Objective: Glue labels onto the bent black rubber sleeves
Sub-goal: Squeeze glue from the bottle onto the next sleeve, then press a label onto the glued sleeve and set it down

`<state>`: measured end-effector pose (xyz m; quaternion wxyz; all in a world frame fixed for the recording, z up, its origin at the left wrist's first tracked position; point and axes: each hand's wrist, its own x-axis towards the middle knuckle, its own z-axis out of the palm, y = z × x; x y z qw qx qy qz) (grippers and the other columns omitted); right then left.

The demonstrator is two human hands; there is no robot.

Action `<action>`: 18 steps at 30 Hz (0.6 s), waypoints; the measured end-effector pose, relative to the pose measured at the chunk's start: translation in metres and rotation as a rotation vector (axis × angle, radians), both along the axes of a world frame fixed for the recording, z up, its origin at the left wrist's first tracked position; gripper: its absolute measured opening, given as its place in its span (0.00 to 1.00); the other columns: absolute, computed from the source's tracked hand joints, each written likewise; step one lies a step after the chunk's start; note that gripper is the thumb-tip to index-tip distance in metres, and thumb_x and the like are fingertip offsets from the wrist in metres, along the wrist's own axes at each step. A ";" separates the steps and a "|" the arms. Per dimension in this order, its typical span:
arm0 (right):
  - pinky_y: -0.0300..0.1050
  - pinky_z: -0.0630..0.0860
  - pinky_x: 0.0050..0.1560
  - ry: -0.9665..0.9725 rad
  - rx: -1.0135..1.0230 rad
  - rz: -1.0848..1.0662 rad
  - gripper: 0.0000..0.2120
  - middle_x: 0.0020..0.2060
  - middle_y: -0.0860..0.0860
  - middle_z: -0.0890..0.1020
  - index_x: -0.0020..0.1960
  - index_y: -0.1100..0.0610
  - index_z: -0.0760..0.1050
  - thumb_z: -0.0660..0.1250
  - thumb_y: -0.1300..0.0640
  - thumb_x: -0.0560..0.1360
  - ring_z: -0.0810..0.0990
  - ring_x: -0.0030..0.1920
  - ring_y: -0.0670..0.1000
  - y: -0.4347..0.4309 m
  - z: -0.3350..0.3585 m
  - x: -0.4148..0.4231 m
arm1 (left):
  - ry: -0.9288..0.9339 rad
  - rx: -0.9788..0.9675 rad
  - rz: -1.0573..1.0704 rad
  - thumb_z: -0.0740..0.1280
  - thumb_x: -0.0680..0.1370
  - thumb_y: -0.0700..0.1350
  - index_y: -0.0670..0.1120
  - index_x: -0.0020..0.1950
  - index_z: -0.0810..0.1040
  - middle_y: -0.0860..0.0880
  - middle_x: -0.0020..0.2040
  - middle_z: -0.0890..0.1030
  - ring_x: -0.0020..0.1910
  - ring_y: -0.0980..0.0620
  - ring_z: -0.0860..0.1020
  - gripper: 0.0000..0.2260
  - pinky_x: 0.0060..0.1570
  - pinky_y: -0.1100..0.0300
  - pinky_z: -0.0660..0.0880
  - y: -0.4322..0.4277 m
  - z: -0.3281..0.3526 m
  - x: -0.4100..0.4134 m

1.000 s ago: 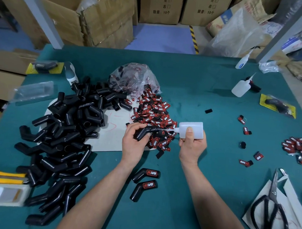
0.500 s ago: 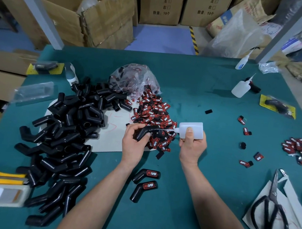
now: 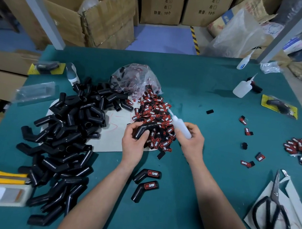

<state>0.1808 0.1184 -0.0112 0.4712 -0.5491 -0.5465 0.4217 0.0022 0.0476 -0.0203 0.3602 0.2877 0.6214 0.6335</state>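
Observation:
My left hand (image 3: 134,142) grips a bent black rubber sleeve (image 3: 146,129) over the heap of red-and-black labels (image 3: 155,118). My right hand (image 3: 193,140) holds a white glue bottle (image 3: 179,125), its nozzle tilted up and away to the far left, clear of the sleeve. Two sleeves with labels on them (image 3: 146,181) lie on the green table (image 3: 184,200) between my forearms. A large pile of bare bent sleeves (image 3: 65,137) covers the left side.
A plastic bag of labels (image 3: 137,79) sits behind the heap. Loose labels (image 3: 299,150) lie at right. Scissors (image 3: 272,211) rest on paper at the near right. Two more glue bottles (image 3: 242,87) stand at the far right. A yellow utility knife (image 3: 2,175) lies at the left edge.
My right hand has swung the glue bottle from lying sideways with its tip at the sleeve to pointing up and away. My left hand has turned the sleeve slightly.

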 end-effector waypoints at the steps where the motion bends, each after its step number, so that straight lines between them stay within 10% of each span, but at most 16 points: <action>1: 0.35 0.75 0.45 -0.076 0.034 0.003 0.11 0.47 0.37 0.82 0.47 0.37 0.78 0.76 0.49 0.69 0.80 0.47 0.41 0.001 -0.001 0.000 | -0.004 0.002 0.000 0.74 0.77 0.39 0.64 0.54 0.80 0.60 0.50 0.85 0.49 0.62 0.82 0.18 0.49 0.70 0.77 0.000 0.001 0.000; 10: 0.29 0.67 0.41 -0.293 -0.081 -0.201 0.14 0.43 0.37 0.78 0.53 0.44 0.72 0.75 0.52 0.73 0.76 0.44 0.33 0.011 -0.006 0.007 | -0.029 -0.015 -0.008 0.74 0.77 0.39 0.59 0.54 0.81 0.57 0.49 0.84 0.48 0.56 0.82 0.15 0.53 0.46 0.81 -0.001 -0.001 0.001; 18: 0.41 0.71 0.43 -0.342 -0.126 -0.193 0.17 0.47 0.47 0.81 0.55 0.47 0.70 0.75 0.53 0.73 0.80 0.45 0.51 0.014 -0.008 0.006 | -0.016 0.026 0.052 0.76 0.78 0.39 0.65 0.52 0.81 0.57 0.46 0.84 0.45 0.56 0.80 0.19 0.49 0.60 0.80 -0.004 0.004 0.002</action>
